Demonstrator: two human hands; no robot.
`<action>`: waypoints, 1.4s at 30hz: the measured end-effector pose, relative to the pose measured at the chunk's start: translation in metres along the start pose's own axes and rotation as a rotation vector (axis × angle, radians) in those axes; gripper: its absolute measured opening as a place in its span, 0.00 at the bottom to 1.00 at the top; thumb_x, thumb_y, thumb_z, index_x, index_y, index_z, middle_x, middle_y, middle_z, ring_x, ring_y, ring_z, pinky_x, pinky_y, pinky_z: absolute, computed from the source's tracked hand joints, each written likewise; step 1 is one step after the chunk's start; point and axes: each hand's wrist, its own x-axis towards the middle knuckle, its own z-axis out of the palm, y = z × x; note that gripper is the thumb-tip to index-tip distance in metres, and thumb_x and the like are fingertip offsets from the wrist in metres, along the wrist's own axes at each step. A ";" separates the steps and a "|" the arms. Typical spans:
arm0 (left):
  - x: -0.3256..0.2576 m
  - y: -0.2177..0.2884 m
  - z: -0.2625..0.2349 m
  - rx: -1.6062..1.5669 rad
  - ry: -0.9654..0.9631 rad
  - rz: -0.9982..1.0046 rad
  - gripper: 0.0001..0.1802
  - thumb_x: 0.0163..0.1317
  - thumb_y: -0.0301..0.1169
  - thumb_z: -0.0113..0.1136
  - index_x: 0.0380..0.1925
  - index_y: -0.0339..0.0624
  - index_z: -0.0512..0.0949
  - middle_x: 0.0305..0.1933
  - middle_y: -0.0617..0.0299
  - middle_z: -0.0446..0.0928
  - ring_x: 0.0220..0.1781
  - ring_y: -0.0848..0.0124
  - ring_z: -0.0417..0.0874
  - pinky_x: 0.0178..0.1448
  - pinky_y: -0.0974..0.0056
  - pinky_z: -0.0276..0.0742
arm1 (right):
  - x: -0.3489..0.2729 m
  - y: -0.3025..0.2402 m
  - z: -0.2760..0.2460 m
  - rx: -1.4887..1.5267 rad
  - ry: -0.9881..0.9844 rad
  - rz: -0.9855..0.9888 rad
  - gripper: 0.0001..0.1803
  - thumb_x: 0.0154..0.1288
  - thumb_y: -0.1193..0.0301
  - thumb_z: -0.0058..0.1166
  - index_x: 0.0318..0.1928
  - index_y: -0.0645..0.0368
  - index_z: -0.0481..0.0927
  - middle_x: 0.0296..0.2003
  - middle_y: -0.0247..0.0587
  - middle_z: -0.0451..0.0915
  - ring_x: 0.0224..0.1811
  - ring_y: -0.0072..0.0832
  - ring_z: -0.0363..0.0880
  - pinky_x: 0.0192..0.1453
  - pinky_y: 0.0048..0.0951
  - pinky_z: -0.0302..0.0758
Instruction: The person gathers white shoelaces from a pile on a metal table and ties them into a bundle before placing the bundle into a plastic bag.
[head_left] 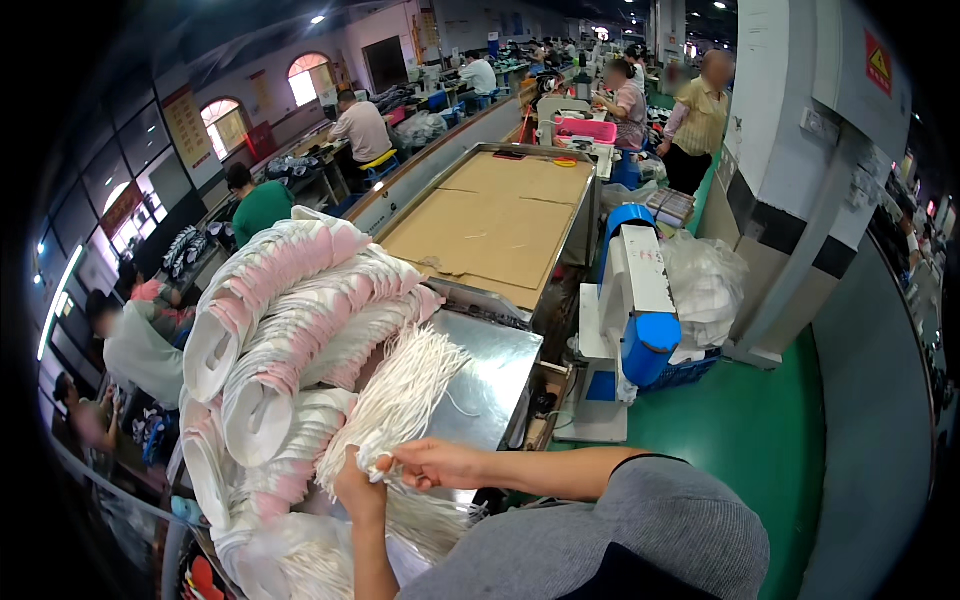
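Observation:
My left hand is closed round the near end of a bundle of long white laces. Beside it, my right hand has its fingers pinched on the same gathered, knot-like end. The loose strands fan out away from me over a shiny metal tabletop. Stacks of nested white and pink shoe uppers rise on the left, close against the laces. More white laces hang below my hands, partly hidden by my right forearm.
Beyond the metal top lies a cardboard-lined bench. A blue and white machine stands to the right, next to clear plastic bags and a thick pillar. Several people sit at work on the left and far back; one person stands near the pillar.

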 end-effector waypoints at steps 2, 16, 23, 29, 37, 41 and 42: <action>-0.006 0.002 -0.001 -0.111 0.058 0.036 0.12 0.44 0.25 0.62 0.28 0.40 0.70 0.22 0.45 0.74 0.29 0.45 0.78 0.30 0.53 0.70 | 0.007 0.016 -0.014 -0.025 -0.040 -0.007 0.17 0.72 0.61 0.41 0.48 0.60 0.76 0.22 0.24 0.67 0.20 0.13 0.58 0.23 0.15 0.54; -0.017 -0.013 -0.012 -0.185 0.179 -0.106 0.24 0.41 0.19 0.58 0.43 0.43 0.71 0.29 0.43 0.77 0.36 0.45 0.78 0.38 0.50 0.72 | 0.013 -0.013 -0.041 -0.310 0.326 -0.132 0.21 0.64 0.60 0.52 0.52 0.56 0.66 0.42 0.35 0.71 0.44 0.27 0.73 0.42 0.34 0.73; -0.043 0.001 -0.029 0.039 0.097 -0.108 0.17 0.41 0.22 0.62 0.34 0.41 0.69 0.24 0.48 0.76 0.30 0.49 0.79 0.31 0.51 0.71 | 0.045 0.010 -0.010 -0.149 -0.018 0.131 0.14 0.65 0.67 0.51 0.48 0.60 0.71 0.44 0.34 0.74 0.44 0.21 0.75 0.43 0.27 0.75; -0.054 -0.021 -0.027 0.070 0.072 -0.210 0.17 0.42 0.24 0.62 0.33 0.41 0.69 0.25 0.49 0.77 0.29 0.50 0.79 0.31 0.52 0.72 | 0.042 0.030 0.001 -0.285 -0.050 0.149 0.16 0.61 0.75 0.54 0.50 0.62 0.72 0.40 0.32 0.77 0.41 0.17 0.75 0.42 0.22 0.74; -0.054 -0.038 -0.007 0.036 0.084 -0.208 0.16 0.44 0.24 0.61 0.34 0.42 0.69 0.26 0.51 0.77 0.29 0.50 0.79 0.31 0.51 0.71 | 0.054 0.049 -0.010 0.085 -0.050 0.219 0.06 0.65 0.70 0.51 0.40 0.58 0.74 0.30 0.29 0.75 0.25 0.13 0.68 0.18 0.15 0.55; -0.051 -0.040 0.001 0.067 0.046 -0.173 0.13 0.48 0.25 0.57 0.35 0.42 0.69 0.26 0.50 0.77 0.29 0.49 0.79 0.31 0.50 0.71 | 0.047 0.040 -0.005 -0.139 -0.083 0.274 0.11 0.68 0.65 0.49 0.41 0.59 0.76 0.26 0.27 0.73 0.22 0.11 0.66 0.20 0.14 0.56; -0.045 -0.044 0.001 0.103 0.009 -0.172 0.12 0.49 0.25 0.55 0.36 0.42 0.69 0.26 0.50 0.77 0.30 0.49 0.79 0.31 0.51 0.71 | 0.045 0.037 -0.010 -0.272 -0.212 0.297 0.13 0.69 0.64 0.47 0.43 0.61 0.76 0.25 0.29 0.74 0.22 0.11 0.66 0.20 0.13 0.55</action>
